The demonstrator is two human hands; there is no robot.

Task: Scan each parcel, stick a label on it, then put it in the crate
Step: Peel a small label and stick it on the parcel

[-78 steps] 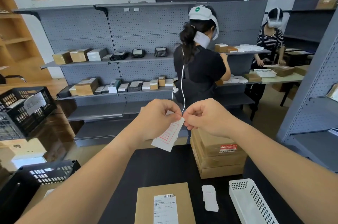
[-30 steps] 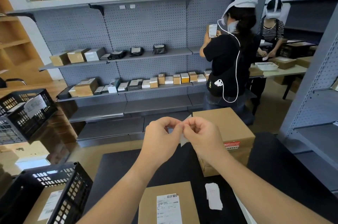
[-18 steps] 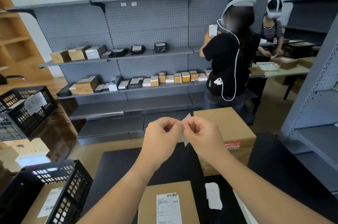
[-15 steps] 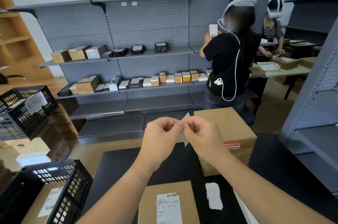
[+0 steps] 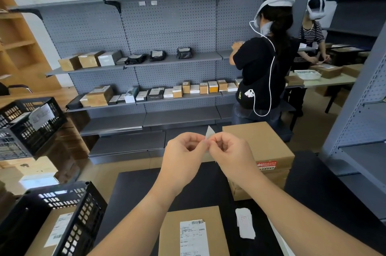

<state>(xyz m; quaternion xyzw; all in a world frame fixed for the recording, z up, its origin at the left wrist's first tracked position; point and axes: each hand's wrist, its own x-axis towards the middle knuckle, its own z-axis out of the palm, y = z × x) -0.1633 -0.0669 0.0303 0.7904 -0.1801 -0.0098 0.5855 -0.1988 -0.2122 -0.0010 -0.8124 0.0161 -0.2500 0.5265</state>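
Label pinched between both hands, above and beyond the parcel waiting for it.

Worktop (image 5: pixel 325 191) carries the flat parcel (image 5: pixel 192 230) at its near edge, long axis running away from the person, below and nearer than the raised hands; crate (image 5: pixel 62 214) sits to the left. Left hand (image 5: pixel 183 151) and right hand (image 5: pixel 231 151) are both curled, fingertips closed on one small label (image 5: pixel 209 132), probably peeling its backing. Both hands lie about equally near the parcel.

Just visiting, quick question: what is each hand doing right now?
Left hand: closed, pinching the small white label.
Right hand: closed, pinching the same label.
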